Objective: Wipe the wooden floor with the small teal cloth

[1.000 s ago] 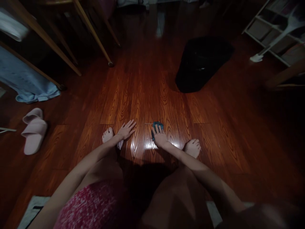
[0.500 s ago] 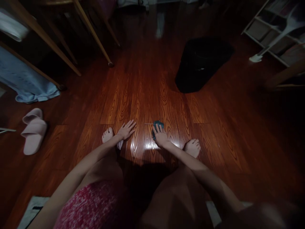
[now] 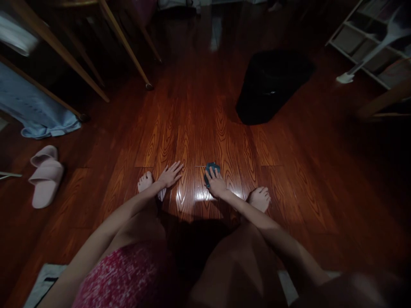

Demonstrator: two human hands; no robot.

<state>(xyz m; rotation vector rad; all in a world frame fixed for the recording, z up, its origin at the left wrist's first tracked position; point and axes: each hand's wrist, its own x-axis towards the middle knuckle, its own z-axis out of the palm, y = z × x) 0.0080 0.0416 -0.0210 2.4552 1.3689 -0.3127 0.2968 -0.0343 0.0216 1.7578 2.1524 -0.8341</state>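
Observation:
My right hand [image 3: 215, 182] lies with its fingers spread over a small dark teal cloth [image 3: 212, 165] on the wooden floor [image 3: 192, 141]. The palm hides part of the cloth, whose edges stick out around the fingers. To the left, my left hand [image 3: 170, 176] rests palm down on the bare boards, fingers stretched out and holding nothing. Partly hidden under the left wrist is a small pale item [image 3: 162, 194]; its kind cannot be made out. My bare feet stand on the outer side of each hand.
A black bin-like container [image 3: 269, 92] stands ahead on the right. Pink slippers [image 3: 47, 182] lie at the left, below hanging light-blue cloth [image 3: 48, 111]. Wooden furniture legs [image 3: 128, 47] rise at upper left. At upper right is a white shelf rack [image 3: 356, 40].
The teal cloth shows slightly more at its left edge beside the fingers of my right hand. Otherwise both hands keep their places.

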